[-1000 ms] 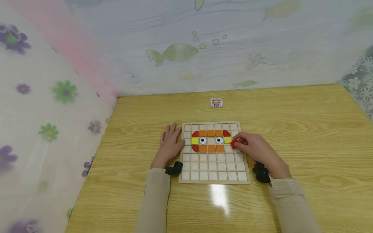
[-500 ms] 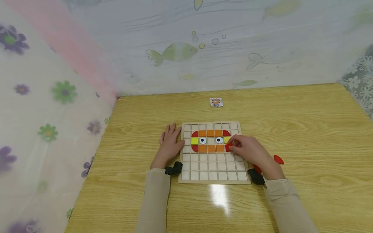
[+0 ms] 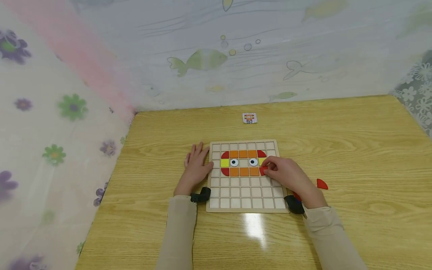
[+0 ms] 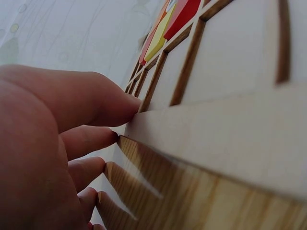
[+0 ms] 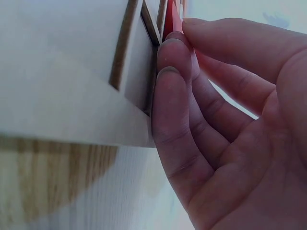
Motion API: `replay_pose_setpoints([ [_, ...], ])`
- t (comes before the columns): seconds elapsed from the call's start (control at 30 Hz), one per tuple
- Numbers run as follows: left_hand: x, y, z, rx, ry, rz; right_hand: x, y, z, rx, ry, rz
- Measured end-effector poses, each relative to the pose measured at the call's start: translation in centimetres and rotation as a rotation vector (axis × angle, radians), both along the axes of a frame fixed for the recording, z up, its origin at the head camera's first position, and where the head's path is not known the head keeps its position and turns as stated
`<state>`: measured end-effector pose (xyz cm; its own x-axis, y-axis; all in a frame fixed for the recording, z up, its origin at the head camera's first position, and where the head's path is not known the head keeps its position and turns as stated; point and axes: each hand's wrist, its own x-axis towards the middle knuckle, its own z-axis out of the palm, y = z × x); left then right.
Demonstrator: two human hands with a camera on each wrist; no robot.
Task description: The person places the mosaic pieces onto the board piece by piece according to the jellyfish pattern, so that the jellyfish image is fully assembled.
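Note:
A wooden grid board (image 3: 248, 210) lies on the table and bears a pattern of coloured tiles. Orange square tiles (image 3: 243, 154), a yellow tile (image 3: 225, 163), red quarter-round tiles (image 3: 225, 155) and two eye tiles (image 3: 234, 162) sit in its cells. With thumb and fingers my right hand (image 3: 291, 176) pinches a red tile (image 3: 263, 171) at the pattern's lower right corner; the fingers partly cover it. My left hand (image 3: 197, 168) lies spread at the board's left side. In the left wrist view, its thumb (image 4: 120, 105) touches the board's rim.
A small picture card (image 3: 249, 118) with a grid pattern lies behind the board. A loose red quarter-round tile (image 3: 322, 184) is right of my right wrist, and more pieces are partly hidden under that wrist. A patterned wall stands behind the table (image 3: 354, 150).
My right hand has moved left and slightly down with the red tile, from the board's right side to the pattern's lower right corner. The left hand stays in place.

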<state>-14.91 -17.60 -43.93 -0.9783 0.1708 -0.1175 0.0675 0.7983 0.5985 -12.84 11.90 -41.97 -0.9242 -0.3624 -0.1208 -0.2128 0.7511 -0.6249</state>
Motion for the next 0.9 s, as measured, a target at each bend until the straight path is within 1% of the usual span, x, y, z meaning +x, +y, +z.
replay_pose_setpoints([
  [0.23,0.02,-0.02,-0.03,0.009,0.001,0.003,0.00,0.05,-0.02,-0.002,-0.001,0.004],
  [0.5,0.00,0.03,0.01,0.002,0.001,-0.001,0.10,-0.08,0.26,0.021,-0.027,0.004],
  [0.7,0.10,0.09,0.28,0.012,-0.003,0.003,0.11,-0.06,0.41,-0.002,-0.038,0.004],
  [0.8,0.09,0.10,0.27,0.009,-0.001,0.002,0.05,0.22,0.45,-0.017,-0.032,0.000],
  [0.9,0.07,0.10,0.21,0.005,0.002,0.001,0.00,0.77,0.79,-0.036,-0.030,-0.002],
])
